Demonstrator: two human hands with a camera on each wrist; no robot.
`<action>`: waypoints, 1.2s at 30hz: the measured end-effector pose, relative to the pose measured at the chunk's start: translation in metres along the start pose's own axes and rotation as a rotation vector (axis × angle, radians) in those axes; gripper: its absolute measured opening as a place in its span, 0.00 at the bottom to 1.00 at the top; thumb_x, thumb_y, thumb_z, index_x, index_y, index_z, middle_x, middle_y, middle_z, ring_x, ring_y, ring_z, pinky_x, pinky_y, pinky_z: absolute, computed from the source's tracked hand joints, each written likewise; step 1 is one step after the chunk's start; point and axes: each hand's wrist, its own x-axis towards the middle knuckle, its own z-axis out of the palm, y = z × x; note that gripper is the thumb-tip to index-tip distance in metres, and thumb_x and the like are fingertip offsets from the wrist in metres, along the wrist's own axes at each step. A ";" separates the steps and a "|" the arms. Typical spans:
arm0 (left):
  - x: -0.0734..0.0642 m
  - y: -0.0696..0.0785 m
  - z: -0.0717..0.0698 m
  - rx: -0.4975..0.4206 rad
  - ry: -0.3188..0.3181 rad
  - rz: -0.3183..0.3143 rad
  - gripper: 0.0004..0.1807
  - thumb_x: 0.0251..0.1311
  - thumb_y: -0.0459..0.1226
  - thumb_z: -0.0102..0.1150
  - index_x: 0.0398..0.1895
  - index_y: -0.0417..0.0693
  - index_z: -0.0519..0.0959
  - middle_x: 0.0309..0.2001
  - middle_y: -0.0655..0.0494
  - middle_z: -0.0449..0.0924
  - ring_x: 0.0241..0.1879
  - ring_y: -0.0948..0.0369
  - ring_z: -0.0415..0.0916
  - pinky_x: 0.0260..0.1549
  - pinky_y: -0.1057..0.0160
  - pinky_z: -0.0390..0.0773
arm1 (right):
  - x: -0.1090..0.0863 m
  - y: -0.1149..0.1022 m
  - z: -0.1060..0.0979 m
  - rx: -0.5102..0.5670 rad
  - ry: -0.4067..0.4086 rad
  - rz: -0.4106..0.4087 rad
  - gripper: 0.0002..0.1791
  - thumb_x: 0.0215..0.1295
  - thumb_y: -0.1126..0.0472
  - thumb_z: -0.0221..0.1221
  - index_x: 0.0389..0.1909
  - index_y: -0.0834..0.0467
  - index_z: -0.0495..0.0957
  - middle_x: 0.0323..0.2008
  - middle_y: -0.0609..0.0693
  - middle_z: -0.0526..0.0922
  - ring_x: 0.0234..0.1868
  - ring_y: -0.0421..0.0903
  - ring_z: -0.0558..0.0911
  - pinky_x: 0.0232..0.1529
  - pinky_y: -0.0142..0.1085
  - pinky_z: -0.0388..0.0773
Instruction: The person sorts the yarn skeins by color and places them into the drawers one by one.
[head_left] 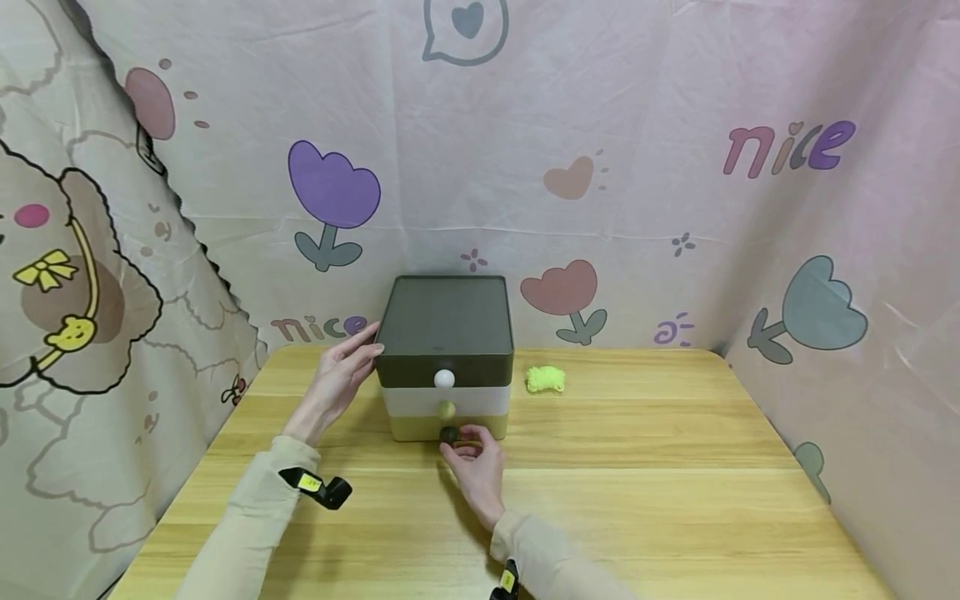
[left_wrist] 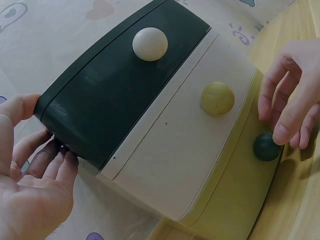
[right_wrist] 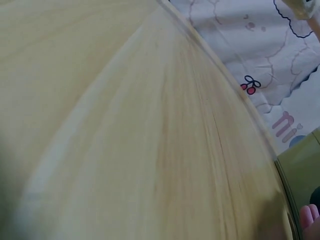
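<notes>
A box with stacked drawers (head_left: 450, 317) stands on the table, with a dark green top section, a white middle and a yellowish-green bottom. My left hand (head_left: 339, 379) steadies its left side, thumb at the front edge and fingers against the side wall. Low on the front, my right hand (head_left: 477, 468) is at the dark green knob (left_wrist: 267, 147) of the bottom drawer. The thumb tip meets the knob's edge, while the index fingertip seems slightly apart from it. A white knob (left_wrist: 150, 44) and a yellowish knob (left_wrist: 217, 98) sit on the upper drawers. All the drawers look closed.
To the right of the box lies a small bright yellow-green bundle (head_left: 545, 379). The wooden table (head_left: 637, 483) ends at a patterned cloth (head_left: 637, 100) that hangs behind and along both sides.
</notes>
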 end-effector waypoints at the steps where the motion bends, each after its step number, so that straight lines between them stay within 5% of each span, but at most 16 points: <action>1: 0.000 0.000 0.000 0.001 -0.001 0.000 0.34 0.73 0.31 0.48 0.80 0.39 0.51 0.84 0.51 0.33 0.82 0.54 0.33 0.80 0.51 0.42 | 0.000 0.000 0.001 -0.007 0.006 0.005 0.20 0.50 0.69 0.73 0.45 0.67 0.79 0.41 0.64 0.85 0.30 0.42 0.85 0.32 0.23 0.83; 10: 0.000 0.001 0.001 -0.001 -0.001 0.002 0.34 0.73 0.31 0.48 0.79 0.39 0.51 0.84 0.51 0.33 0.82 0.54 0.32 0.80 0.51 0.41 | 0.000 0.003 0.010 -0.022 0.062 0.023 0.21 0.49 0.68 0.73 0.43 0.65 0.78 0.40 0.62 0.85 0.26 0.38 0.85 0.24 0.24 0.81; 36: 0.001 -0.001 -0.001 0.013 -0.003 0.009 0.34 0.73 0.32 0.49 0.80 0.40 0.51 0.83 0.52 0.36 0.82 0.53 0.34 0.80 0.49 0.42 | 0.006 0.006 0.019 -0.038 0.106 0.071 0.15 0.49 0.69 0.71 0.38 0.63 0.79 0.34 0.59 0.87 0.24 0.40 0.86 0.25 0.27 0.82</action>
